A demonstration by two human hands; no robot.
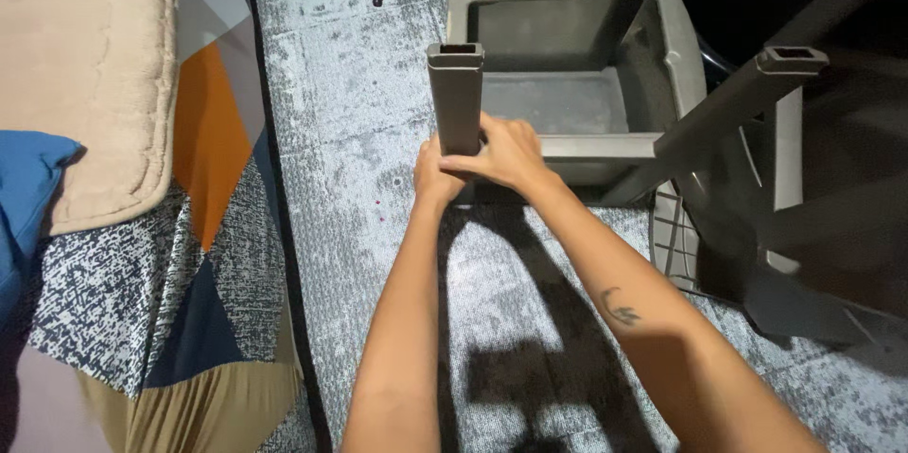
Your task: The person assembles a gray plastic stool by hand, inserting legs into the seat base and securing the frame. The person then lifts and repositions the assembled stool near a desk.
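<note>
The grey plastic chair (567, 75) is upside down on the speckled carpet, legs pointing up. Its near leg (456, 98), a hollow square tube, stands upright, open-ended.

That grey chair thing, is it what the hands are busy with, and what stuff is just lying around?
Being worked on:
upside-down grey plastic chair
its chair leg, gripped by left hand and right hand

Just lying about:
beige blanket
blue cushion
patterned bedcover

Bright light from behind head; hard arm shadows on carpet (530, 321); right edge dim, sharp focus.
</note>
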